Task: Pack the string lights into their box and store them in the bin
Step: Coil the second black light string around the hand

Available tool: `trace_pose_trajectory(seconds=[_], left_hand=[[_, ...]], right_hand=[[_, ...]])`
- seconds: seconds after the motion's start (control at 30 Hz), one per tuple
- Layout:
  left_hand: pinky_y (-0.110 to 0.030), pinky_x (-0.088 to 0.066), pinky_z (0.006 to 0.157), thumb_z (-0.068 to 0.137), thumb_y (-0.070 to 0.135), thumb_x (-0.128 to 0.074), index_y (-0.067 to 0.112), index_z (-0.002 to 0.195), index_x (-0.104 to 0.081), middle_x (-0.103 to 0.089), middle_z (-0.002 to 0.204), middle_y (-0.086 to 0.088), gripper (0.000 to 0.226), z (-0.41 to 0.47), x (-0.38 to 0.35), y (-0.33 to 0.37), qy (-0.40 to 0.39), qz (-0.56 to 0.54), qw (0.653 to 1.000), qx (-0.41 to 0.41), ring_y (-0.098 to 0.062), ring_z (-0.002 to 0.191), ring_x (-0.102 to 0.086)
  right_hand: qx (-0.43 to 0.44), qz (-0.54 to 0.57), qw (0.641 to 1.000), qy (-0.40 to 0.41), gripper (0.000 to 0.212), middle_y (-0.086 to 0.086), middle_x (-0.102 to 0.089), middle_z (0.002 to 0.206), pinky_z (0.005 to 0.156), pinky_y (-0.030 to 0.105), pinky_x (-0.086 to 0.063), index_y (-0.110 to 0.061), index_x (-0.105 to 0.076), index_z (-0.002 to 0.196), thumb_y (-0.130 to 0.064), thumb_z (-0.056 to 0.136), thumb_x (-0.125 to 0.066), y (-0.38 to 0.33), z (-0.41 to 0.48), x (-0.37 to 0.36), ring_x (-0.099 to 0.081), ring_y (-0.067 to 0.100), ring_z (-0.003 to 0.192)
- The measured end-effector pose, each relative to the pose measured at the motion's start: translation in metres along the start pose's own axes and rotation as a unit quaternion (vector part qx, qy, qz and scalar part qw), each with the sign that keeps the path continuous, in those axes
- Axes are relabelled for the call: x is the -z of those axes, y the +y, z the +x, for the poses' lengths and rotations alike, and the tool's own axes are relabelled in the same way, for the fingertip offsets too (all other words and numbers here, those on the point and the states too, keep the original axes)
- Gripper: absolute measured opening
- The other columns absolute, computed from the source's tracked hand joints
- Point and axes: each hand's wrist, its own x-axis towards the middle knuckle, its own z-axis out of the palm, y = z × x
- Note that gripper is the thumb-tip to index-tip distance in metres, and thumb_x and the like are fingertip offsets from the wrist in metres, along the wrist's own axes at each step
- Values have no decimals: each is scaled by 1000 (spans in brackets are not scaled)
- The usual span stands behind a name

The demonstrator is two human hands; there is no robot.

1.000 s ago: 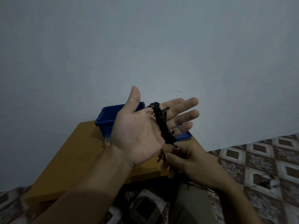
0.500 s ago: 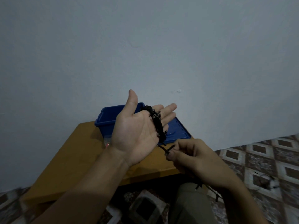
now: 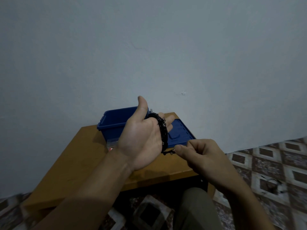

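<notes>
Nearest to us a trouser leg (image 3: pixel 194 209) shows below the near edge of the table (image 3: pixel 79 163), with patterned floor tiles (image 3: pixel 269 165) to the right. Above the near right part of the table the right hand (image 3: pixel 204 156) has its fingers curled, thumb and forefinger pinched together on the loose end of the string lights (image 3: pixel 163 130). That end runs taut to the heel of the left hand (image 3: pixel 141 138), which is raised palm up over the middle of the table, thumb upright and fingers straight. The lights lie as a dark coil across the palm and round the base of the fingers, which carry it without closing on it. We judge the step in hand to be winding the lights into a bundle, and it looks nearly done, since only a short tail shows between the two hands. Whether more wire trails out of view we cannot tell. Behind the left wrist, just in front of the bin, a pale and red item (image 3: pixel 111 144) is partly hidden; it may be the box, but we cannot confirm it. The blue bin (image 3: pixel 114 123) stands open at the far edge of the table, with its lid (image 3: pixel 180 135) lying flat beside it toward the far right corner. Boxing the lights and storing them in the bin remain to be done.
</notes>
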Motion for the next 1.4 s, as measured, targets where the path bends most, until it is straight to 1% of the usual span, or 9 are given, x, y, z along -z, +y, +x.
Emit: trace_pose_trajectory(seconds=[0.27, 0.43, 0.53, 0.6, 0.8, 1.0, 1.13, 1.27, 1.4], left_hand=[[-43, -5, 125, 87, 80, -13, 15, 160, -1, -23, 165, -1, 98, 5, 1, 1, 15, 92, 995, 29, -16, 153, -14], [-36, -8, 122, 83, 81, -15, 17, 156, -23, -24, 164, 1, 97, 12, 6, -2, 41, 184, 981, 43, -10, 152, -15], [-36, -9, 122, 79, 84, -15, 16, 160, -6, -24, 164, -1, 106, 12, 14, -2, 41, 209, 974, 74, -12, 152, -16], [-37, -12, 122, 76, 85, -16, 13, 160, -9, -29, 163, -3, 110, 12, 20, -3, 47, 226, 968, 96, -15, 150, -25], [-38, -46, 107, 82, 85, -16, 2, 138, -48, -70, 122, -16, 105, 11, 30, -9, 39, 256, 956, 140, -26, 112, -69], [-47, -48, 93, 84, 85, -13, -4, 122, -62, -72, 106, -25, 108, 6, 30, -13, -25, 311, 938, 153, -37, 98, -69], [-35, -56, 82, 83, 86, -16, -11, 123, -60, -72, 99, -26, 114, 1, 29, -11, -70, 317, 928, 180, -35, 88, -69], [-26, -53, 68, 69, 96, -25, -18, 118, -57, -63, 101, -42, 129, -2, 26, -11, -76, 355, 920, 146, -54, 89, -62], [-28, -48, 51, 87, 84, -9, -16, 92, -68, -55, 47, -12, 116, -3, 28, -12, -191, 274, 926, 177, -19, 38, -49]], right_hand=[[11, -81, 997, -2, 42, -5, -34, 54, 52, 29, -33, -9, -36, 61, -4, 87, -68, 7, 2, 8, -34, 10, 51], [33, -172, 984, 40, 41, 6, -53, 53, 51, 32, -40, -5, -50, 61, -26, 88, -71, 10, 3, 6, -49, 18, 49], [0, -262, 962, 79, 41, 10, -63, 60, 50, 31, -43, -9, -61, 63, -42, 87, -66, 10, 2, 10, -55, 18, 52], [-4, -236, 967, 96, 38, 9, -64, 59, 47, 20, -37, -9, -63, 64, -38, 87, -67, 8, 2, 15, -51, 12, 47], [9, -70, 996, 63, 32, -2, -46, 51, 48, 19, -32, -1, -54, 66, -15, 89, -71, 1, -1, 17, -38, 10, 46], [80, 58, 995, 2, 23, -5, -45, 53, 48, 19, -33, -11, -61, 67, -25, 82, -72, -13, -5, 12, -38, 8, 47], [106, 81, 991, 28, 17, -8, -55, 58, 51, 16, -39, -6, -67, 79, -17, 91, -70, -17, -5, 5, -46, 5, 51], [96, 91, 989, 64, 19, -9, -54, 55, 50, 14, -38, -1, -68, 83, -19, 88, -64, -15, -3, 0, -45, 3, 49], [66, 76, 992, 79, 17, -10, -55, 55, 50, 11, -38, -3, -70, 83, -19, 90, -66, -10, -1, -1, -46, 0, 48]])
